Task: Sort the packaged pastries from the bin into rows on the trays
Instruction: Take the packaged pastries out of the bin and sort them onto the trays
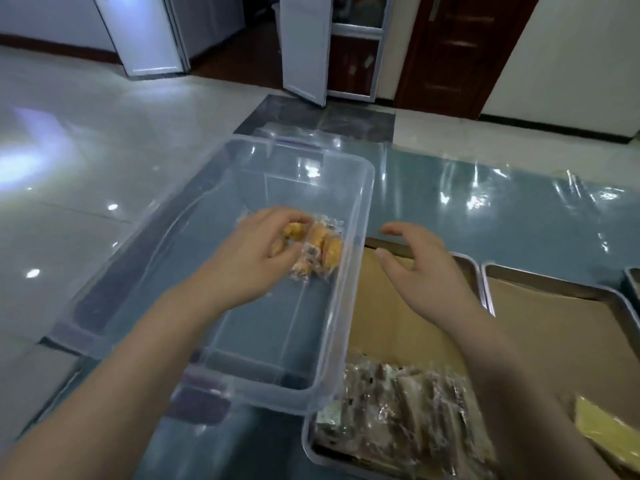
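Observation:
A clear plastic bin (360, 209) stands on the blue table, nearly bare inside. A few golden pastries in clear wrappers (320, 249) lie near its right wall. My left hand (256, 254) is inside the bin, its fingers curled round one of these packets. My right hand (420, 268) hovers open over the bin's right rim and the near tray (471, 268), holding nothing. That metal tray is lined with brown paper and carries a row of dark brown packaged pastries (405, 410) at its near end.
A second paper-lined tray (554, 282) lies to the right, with a yellow packaged pastry (606, 434) at the lower right. A third tray's edge (633, 275) shows at the far right. Shiny plastic film covers the table. Tiled floor and doors lie beyond.

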The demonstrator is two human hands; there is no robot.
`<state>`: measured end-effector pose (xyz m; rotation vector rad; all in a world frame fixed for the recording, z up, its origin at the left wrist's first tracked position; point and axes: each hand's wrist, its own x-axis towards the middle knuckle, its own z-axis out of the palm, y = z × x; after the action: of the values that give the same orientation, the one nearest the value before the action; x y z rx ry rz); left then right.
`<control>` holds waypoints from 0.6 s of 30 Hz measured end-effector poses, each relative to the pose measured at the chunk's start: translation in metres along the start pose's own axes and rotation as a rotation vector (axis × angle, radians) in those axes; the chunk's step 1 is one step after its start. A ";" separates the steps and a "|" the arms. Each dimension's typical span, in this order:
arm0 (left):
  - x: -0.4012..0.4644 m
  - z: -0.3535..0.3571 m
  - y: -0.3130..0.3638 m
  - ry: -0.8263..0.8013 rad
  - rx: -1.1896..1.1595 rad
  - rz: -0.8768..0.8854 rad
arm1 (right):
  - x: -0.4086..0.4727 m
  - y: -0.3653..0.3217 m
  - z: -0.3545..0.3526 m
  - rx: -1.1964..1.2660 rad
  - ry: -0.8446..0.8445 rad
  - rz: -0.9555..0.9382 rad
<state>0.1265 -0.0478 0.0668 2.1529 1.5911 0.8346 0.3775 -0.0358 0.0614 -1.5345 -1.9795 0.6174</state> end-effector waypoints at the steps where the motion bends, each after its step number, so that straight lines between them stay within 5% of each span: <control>1: 0.004 -0.008 -0.014 -0.020 0.054 0.036 | 0.005 -0.010 0.009 0.000 0.002 -0.001; 10: 0.038 -0.041 -0.090 -0.245 0.231 0.083 | 0.041 -0.059 0.070 -0.109 0.025 0.085; 18: 0.098 -0.003 -0.148 -0.486 0.450 -0.018 | 0.102 -0.074 0.087 -0.382 -0.254 0.267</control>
<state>0.0335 0.0911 0.0083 2.3800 1.6301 -0.0815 0.2461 0.0435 0.0604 -2.0640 -2.1935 0.5864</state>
